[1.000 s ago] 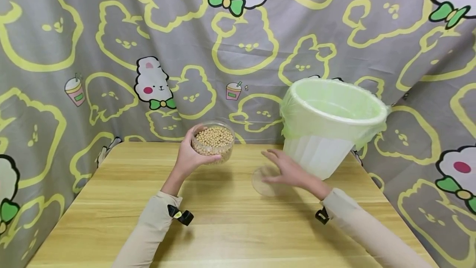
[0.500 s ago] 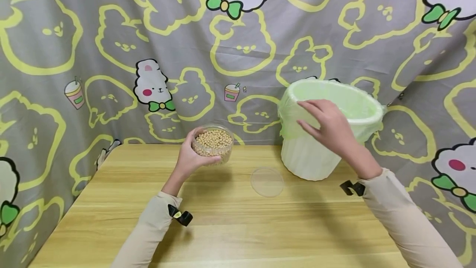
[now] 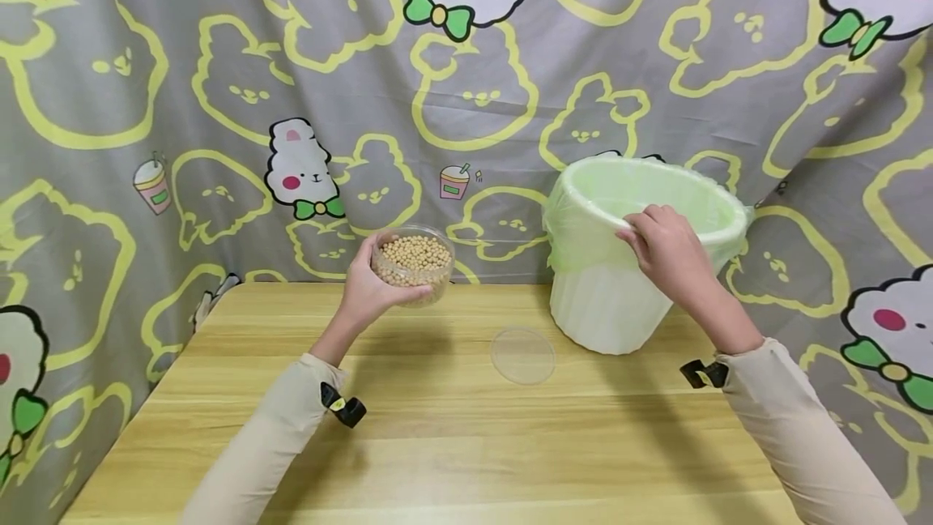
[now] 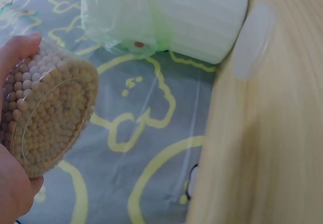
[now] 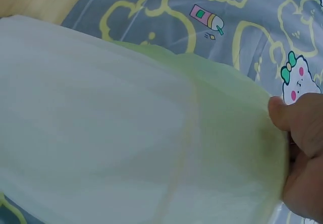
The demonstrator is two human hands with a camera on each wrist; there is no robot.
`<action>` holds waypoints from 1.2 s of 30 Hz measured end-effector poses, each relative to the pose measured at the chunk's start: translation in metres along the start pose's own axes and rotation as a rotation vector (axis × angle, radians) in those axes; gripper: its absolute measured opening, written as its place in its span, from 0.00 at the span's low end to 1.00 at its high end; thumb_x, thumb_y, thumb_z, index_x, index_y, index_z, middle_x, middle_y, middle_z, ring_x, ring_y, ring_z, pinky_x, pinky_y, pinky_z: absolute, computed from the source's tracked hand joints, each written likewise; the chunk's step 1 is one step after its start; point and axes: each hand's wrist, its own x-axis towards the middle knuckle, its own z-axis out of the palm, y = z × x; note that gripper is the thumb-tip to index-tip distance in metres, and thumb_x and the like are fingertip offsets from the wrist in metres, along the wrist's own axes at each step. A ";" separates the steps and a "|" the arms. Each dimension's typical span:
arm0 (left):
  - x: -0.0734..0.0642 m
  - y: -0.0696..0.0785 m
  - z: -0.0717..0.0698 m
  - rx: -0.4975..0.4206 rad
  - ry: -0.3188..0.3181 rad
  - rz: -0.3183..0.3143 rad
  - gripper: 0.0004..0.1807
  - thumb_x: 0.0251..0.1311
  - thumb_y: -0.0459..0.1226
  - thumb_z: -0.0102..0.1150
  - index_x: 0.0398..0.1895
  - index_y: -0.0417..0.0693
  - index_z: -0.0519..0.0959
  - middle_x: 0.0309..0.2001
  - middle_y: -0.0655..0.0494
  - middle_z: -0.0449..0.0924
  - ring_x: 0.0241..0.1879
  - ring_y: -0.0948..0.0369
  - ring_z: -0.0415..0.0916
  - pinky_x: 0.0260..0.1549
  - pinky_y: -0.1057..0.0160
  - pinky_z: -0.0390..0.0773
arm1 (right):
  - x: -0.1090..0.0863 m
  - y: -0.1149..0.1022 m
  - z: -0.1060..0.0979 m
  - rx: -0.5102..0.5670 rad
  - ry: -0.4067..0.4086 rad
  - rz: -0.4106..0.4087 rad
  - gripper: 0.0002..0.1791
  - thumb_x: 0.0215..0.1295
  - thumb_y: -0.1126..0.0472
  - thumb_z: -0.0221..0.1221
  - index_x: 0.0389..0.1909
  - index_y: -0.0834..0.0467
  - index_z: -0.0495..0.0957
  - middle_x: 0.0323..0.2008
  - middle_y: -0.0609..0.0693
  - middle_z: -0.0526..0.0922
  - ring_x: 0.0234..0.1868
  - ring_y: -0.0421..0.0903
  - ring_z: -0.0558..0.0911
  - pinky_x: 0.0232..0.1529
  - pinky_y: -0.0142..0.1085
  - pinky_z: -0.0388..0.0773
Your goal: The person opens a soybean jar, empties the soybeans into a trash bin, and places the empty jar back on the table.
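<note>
My left hand (image 3: pixel 369 286) grips a clear round jar (image 3: pixel 437 288) of pale yellow beans, which look like soybeans (image 3: pixel 415 254), and holds it above the table with its top uncovered. In the left wrist view the jar's bottom (image 4: pixel 55 118) faces the camera, with beans packed against it. My right hand (image 3: pixel 670 249) pinches the near rim of a white trash can (image 3: pixel 605 306) lined with a light green bag (image 3: pixel 583 233). In the right wrist view the thumb (image 5: pixel 279 113) lies at the bag-covered rim. A clear round lid (image 3: pixel 522 356) lies flat on the table between the jar and the can.
The wooden table (image 3: pixel 437 444) spans the lower part of the head view. Behind it and at both sides hangs a grey curtain (image 3: pixel 496 63) with cartoon bears. The trash can stands at the table's back right.
The right hand has moved from beside the lid, up and right, and has taken hold of the trash can's rim. The left hand has raised the jar slightly.
</note>
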 end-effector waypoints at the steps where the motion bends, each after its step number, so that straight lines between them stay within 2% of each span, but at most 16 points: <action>1: 0.003 0.004 0.000 0.011 -0.005 0.003 0.60 0.32 0.39 0.88 0.74 0.47 0.63 0.69 0.47 0.69 0.70 0.50 0.66 0.71 0.45 0.66 | 0.000 0.000 0.000 0.013 0.008 -0.007 0.07 0.64 0.69 0.66 0.37 0.70 0.80 0.27 0.61 0.77 0.31 0.60 0.74 0.33 0.49 0.69; 5: 0.017 0.025 0.001 0.057 -0.022 0.009 0.61 0.30 0.43 0.89 0.73 0.50 0.64 0.68 0.50 0.70 0.69 0.52 0.67 0.71 0.46 0.67 | -0.001 -0.003 0.000 0.029 0.034 -0.023 0.07 0.62 0.70 0.66 0.36 0.70 0.80 0.26 0.60 0.77 0.29 0.59 0.73 0.33 0.48 0.68; 10: 0.041 0.055 0.004 0.060 -0.064 -0.004 0.61 0.30 0.44 0.89 0.73 0.51 0.64 0.69 0.52 0.69 0.68 0.53 0.68 0.69 0.50 0.70 | -0.003 -0.009 -0.003 0.050 0.051 -0.035 0.06 0.61 0.71 0.67 0.34 0.69 0.79 0.25 0.59 0.76 0.29 0.58 0.73 0.33 0.47 0.68; 17: 0.077 0.095 0.012 0.079 -0.109 0.049 0.59 0.32 0.46 0.88 0.72 0.53 0.63 0.67 0.55 0.67 0.63 0.56 0.69 0.64 0.52 0.75 | -0.002 -0.014 -0.002 0.084 0.070 -0.059 0.07 0.59 0.71 0.68 0.36 0.69 0.80 0.26 0.59 0.77 0.30 0.57 0.73 0.34 0.46 0.69; 20: 0.088 0.110 0.015 0.145 -0.114 0.062 0.61 0.32 0.50 0.88 0.74 0.53 0.62 0.66 0.53 0.69 0.62 0.55 0.70 0.62 0.52 0.76 | -0.001 -0.015 -0.001 0.092 0.074 -0.068 0.07 0.59 0.71 0.68 0.36 0.69 0.80 0.26 0.58 0.77 0.30 0.56 0.72 0.34 0.45 0.68; 26: 0.104 0.127 0.032 0.225 -0.134 0.070 0.70 0.27 0.52 0.89 0.78 0.51 0.57 0.69 0.50 0.69 0.66 0.53 0.69 0.64 0.51 0.75 | -0.002 -0.017 -0.002 0.089 0.066 -0.072 0.07 0.59 0.71 0.68 0.36 0.68 0.81 0.26 0.58 0.77 0.29 0.55 0.71 0.33 0.44 0.68; 32: 0.114 0.138 0.057 0.259 -0.125 0.067 0.71 0.26 0.54 0.88 0.79 0.51 0.57 0.71 0.49 0.68 0.68 0.51 0.67 0.66 0.50 0.74 | -0.007 -0.018 -0.003 0.084 0.057 -0.066 0.06 0.60 0.70 0.67 0.36 0.67 0.81 0.26 0.57 0.77 0.29 0.54 0.70 0.33 0.43 0.67; 36: 0.120 0.148 0.073 0.302 -0.125 0.099 0.71 0.27 0.55 0.87 0.79 0.50 0.57 0.73 0.50 0.66 0.70 0.52 0.66 0.69 0.50 0.71 | -0.009 -0.017 -0.002 0.095 0.068 -0.070 0.06 0.59 0.70 0.68 0.36 0.67 0.82 0.26 0.57 0.77 0.29 0.53 0.70 0.33 0.43 0.67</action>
